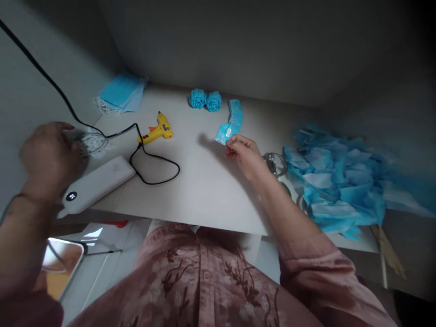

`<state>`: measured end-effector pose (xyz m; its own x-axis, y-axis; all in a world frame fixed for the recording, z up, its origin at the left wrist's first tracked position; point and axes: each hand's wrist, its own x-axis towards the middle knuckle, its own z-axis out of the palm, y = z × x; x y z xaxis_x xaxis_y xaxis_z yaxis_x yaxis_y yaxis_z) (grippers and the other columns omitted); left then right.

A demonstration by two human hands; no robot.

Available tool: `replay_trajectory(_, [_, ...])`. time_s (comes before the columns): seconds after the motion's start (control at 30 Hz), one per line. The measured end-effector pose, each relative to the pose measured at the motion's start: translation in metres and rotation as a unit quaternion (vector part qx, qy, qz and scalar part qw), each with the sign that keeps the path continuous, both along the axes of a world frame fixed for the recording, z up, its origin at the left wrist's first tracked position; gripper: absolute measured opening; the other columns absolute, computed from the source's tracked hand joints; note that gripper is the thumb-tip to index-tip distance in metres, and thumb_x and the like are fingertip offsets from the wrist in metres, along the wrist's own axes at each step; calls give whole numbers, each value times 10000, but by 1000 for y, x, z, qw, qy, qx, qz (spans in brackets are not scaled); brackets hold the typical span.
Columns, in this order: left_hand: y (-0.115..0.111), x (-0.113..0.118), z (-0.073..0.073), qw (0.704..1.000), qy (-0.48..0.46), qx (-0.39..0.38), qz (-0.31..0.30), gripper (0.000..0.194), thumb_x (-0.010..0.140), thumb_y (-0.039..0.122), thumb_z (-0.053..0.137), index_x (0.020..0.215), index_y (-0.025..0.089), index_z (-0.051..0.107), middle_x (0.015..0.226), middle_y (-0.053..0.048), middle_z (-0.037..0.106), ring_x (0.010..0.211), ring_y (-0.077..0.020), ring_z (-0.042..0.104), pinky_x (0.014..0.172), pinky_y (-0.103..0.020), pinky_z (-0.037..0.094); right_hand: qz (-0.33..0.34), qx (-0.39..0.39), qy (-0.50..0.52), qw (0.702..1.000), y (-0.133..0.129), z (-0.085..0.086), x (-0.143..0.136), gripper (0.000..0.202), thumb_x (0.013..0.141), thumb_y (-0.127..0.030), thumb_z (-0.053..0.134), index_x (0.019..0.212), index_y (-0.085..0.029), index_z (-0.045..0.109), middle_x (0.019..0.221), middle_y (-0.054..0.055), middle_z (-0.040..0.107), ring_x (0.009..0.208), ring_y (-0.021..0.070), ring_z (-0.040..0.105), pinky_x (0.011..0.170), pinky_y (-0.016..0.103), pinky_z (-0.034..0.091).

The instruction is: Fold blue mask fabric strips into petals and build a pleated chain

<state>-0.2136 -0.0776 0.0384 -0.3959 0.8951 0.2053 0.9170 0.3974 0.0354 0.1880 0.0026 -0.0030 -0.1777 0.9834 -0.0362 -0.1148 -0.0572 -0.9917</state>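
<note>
My right hand [245, 154] pinches the near end of a short light-blue strip [235, 113] of mask-like fabric, with its far part curving away over the table. Beyond it sit two blue rolled fabric roses [205, 100], side by side. On the left, my left hand [51, 159] is beside a small heap of white scraps [95, 141], thumb and forefinger apart; its other fingers are partly hidden. A yellow glue gun [157, 129] lies between the hands, its black cord [155, 183] looped in front.
A white power bank [98, 184] lies near the left front edge. Blue face masks [123, 91] are stacked at the back left. To the right spreads a large pile of blue fabric pieces [340, 177], with a roll of clear tape [275, 164] beside it. Walls enclose the table [204, 190].
</note>
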Motion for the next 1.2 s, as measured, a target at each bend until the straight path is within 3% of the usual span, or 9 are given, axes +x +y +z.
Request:
replay_trajectory(0.13, [-26,51,15,997,5,78,1,420,918,446,444,1137,206,712,942,-57,729,844,-215,611,675,-300,370,10,11,0,1000,-1,1,-1,161,700,-321,692,637,-213,589,642,-35,517,639,104,490,665,269,439])
replay_trajectory(0.27, [-29,113,26,953,-166,161,-198,257,886,424,575,860,229,740,830,-3,732,750,-164,625,690,-277,418,29,20,5,999,-4,3,-2,172,694,-339,727,665,-203,624,648,-41,533,644,99,491,677,265,440])
replay_trajectory(0.37, [-1,156,23,883,-372,99,-269,261,871,418,604,962,228,758,917,-23,742,782,-162,623,696,-271,441,41,22,5,999,-7,5,-3,200,684,-361,758,676,-203,636,661,-43,538,657,99,485,683,263,443])
replay_trajectory(0.5, [43,197,2,739,-635,-24,-224,416,800,387,687,1159,177,687,944,-55,686,717,-138,596,582,-244,447,43,21,6,999,-9,7,-5,217,668,-368,790,691,-201,653,671,-44,543,664,100,487,691,263,444])
replay_trajectory(0.57, [54,211,-9,675,-697,-74,-230,344,781,371,706,1051,158,696,910,-53,663,703,-125,582,559,-230,440,46,23,10,999,-9,8,-5,221,669,-371,794,705,-198,662,686,-39,561,676,103,498,699,263,443])
replay_trajectory(0.63, [58,219,-17,648,-722,-76,-231,233,768,337,712,902,148,690,825,-36,641,665,-106,558,546,-215,421,48,26,10,998,-10,8,-6,228,678,-384,789,712,-197,664,700,-33,576,689,108,506,707,264,443])
replay_trajectory(0.77, [64,221,-21,631,-743,-37,-219,151,754,284,698,740,147,634,719,-15,634,587,-81,537,540,-211,404,48,27,-17,998,-8,9,-1,219,686,-388,769,726,-199,666,701,-30,575,698,116,508,712,273,447])
replay_trajectory(0.97, [78,208,-19,718,-626,-86,-292,98,748,235,680,717,154,635,640,0,638,542,-77,522,530,-212,402,38,35,-55,997,0,17,13,247,722,-446,723,762,-205,686,787,7,638,759,138,547,734,284,446])
replay_trajectory(1.2, [81,207,-19,739,-592,-98,-307,86,737,231,662,695,164,627,608,2,625,538,-81,525,517,-200,404,60,61,-99,991,0,16,13,319,724,-486,751,688,-198,619,644,-29,514,667,117,436,667,275,354])
